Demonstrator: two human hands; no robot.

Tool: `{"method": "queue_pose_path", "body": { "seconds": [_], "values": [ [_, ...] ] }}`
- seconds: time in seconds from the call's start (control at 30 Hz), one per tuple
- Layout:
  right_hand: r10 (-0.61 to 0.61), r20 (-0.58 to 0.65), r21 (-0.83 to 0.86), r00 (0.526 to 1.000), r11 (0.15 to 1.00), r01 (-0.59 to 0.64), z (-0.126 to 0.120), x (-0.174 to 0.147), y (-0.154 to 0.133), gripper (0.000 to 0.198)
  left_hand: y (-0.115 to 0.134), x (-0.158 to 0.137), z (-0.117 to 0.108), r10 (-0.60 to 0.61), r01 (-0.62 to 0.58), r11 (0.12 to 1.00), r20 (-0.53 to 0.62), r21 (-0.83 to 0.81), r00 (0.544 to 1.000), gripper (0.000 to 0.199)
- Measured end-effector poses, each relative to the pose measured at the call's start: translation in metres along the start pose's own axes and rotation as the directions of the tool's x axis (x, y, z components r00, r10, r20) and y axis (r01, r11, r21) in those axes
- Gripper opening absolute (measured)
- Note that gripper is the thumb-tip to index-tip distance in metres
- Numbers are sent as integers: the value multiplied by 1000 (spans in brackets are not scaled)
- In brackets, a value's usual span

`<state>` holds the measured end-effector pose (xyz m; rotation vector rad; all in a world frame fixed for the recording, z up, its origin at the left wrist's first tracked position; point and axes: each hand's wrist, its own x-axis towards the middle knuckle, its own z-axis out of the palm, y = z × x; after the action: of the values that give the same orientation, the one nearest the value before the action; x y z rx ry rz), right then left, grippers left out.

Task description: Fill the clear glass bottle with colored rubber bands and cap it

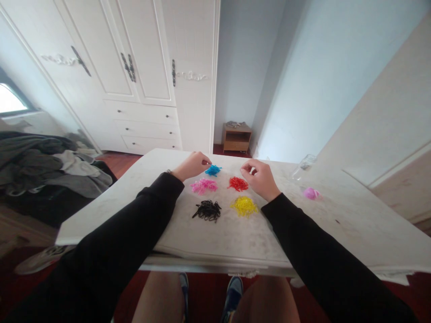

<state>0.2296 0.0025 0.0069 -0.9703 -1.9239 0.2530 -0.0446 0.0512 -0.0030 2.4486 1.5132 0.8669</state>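
Observation:
Small loose piles of coloured rubber bands lie on the white table. My left hand point(194, 166) is closed in a pinch at the edge of the blue rubber bands point(213, 170), with a blue strand at its fingertips. Just in front of it are the pink rubber bands point(204, 186). Beyond the red rubber bands point(238, 183), my right hand point(261, 177) hovers with thumb and forefinger brought together. Whatever may be between those fingertips is too small to make out. Nearer to me lie the black rubber bands point(208, 210) and the yellow rubber bands point(245, 206).
On the right of the table point(303, 237), a clear glass or jar point(304, 167) lies near a pink round object point(311, 193). A white wardrobe point(144, 54) and a small wooden cabinet point(237, 137) stand beyond. Dark clothes point(37, 157) are heaped at left.

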Motion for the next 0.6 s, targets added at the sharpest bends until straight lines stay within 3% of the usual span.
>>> {"method": "queue_pose_path", "body": {
  "seconds": [0.33, 0.5, 0.6],
  "values": [
    [3, 20, -22, 1000, 1000, -3, 0, 0, 0, 12, 3, -1, -2, -7, 7, 1000, -35, -3, 999, 19],
    [-4, 49, -15, 999, 1000, 5, 0, 1, 1, 13, 27, -4, 4, 104, -125, 969, -108, -212, 989, 21],
    [-33, 105, 17, 994, 999, 31, 0, 1, -1, 12, 43, -8, 9, 197, -228, 939, -140, -257, 970, 20]
  ]
}}
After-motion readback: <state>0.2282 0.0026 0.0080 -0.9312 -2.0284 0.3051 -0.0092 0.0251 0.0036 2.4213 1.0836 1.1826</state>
